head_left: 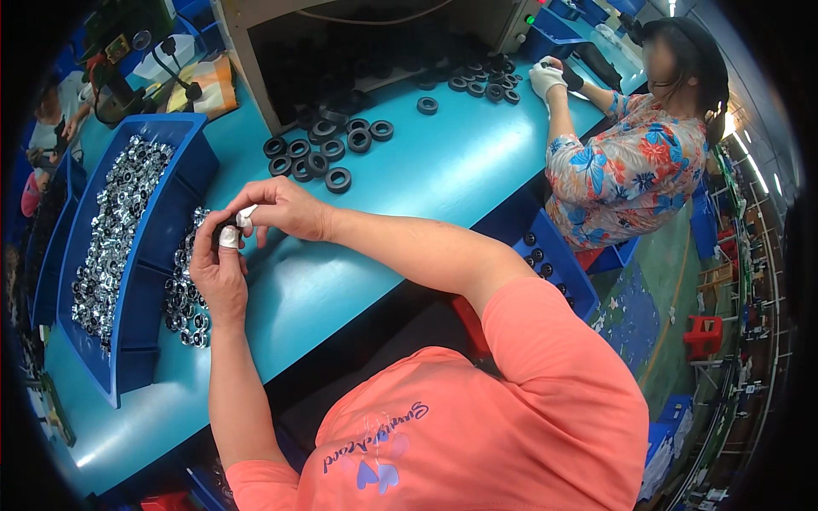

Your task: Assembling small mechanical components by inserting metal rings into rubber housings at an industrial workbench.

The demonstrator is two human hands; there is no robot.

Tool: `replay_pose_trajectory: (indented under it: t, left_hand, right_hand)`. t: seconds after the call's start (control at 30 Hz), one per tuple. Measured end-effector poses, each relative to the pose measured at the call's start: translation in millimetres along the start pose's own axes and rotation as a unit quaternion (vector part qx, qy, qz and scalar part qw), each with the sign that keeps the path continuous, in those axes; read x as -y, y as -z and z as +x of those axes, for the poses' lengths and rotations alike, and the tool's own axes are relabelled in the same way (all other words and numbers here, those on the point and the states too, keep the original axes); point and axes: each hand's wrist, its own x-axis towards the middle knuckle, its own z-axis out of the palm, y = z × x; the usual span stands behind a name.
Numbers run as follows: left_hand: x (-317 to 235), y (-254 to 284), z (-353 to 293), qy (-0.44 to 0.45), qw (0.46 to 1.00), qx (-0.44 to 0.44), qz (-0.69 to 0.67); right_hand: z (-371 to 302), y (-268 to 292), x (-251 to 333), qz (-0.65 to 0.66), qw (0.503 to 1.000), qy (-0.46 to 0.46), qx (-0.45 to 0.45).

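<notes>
My left hand (221,271) and my right hand (288,208) meet over the left part of the turquoise table, fingers closed around a small black ring (223,227) that they mostly hide. White wraps cover the left thumb tip and a digit of the right hand. Beside my left hand lies a loose pile of shiny metal ring parts (181,302). Many more metal parts (132,200) fill a long blue bin (141,311) to the left. Beyond my right hand, several thick black rings (338,180) are scattered on the table.
A beige open-fronted box machine (249,72) stands at the back, with more black rings inside and before it. At the right, a co-worker (626,162) with a white glove handles something small. A blue bin (567,260) with black parts sits below the table edge.
</notes>
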Motion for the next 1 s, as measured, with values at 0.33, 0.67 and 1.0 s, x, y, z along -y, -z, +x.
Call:
replay_pose_trajectory:
  t: [0.33, 0.67, 1.0]
  left_hand:
    - [-8, -13, 2, -0.014, 0.998, 0.053, -0.040]
    - [-17, -5, -3, 0.036, 0.995, 0.030, -0.093]
    - [-24, -9, 0, 0.008, 0.998, 0.012, 0.053]
  right_hand:
    - [7, 10, -13, -0.030, 0.998, -0.008, -0.052]
    - [9, 10, -10, 0.026, 0.998, -0.050, -0.024]
    - [10, 7, -16, -0.105, 0.994, -0.040, 0.003]
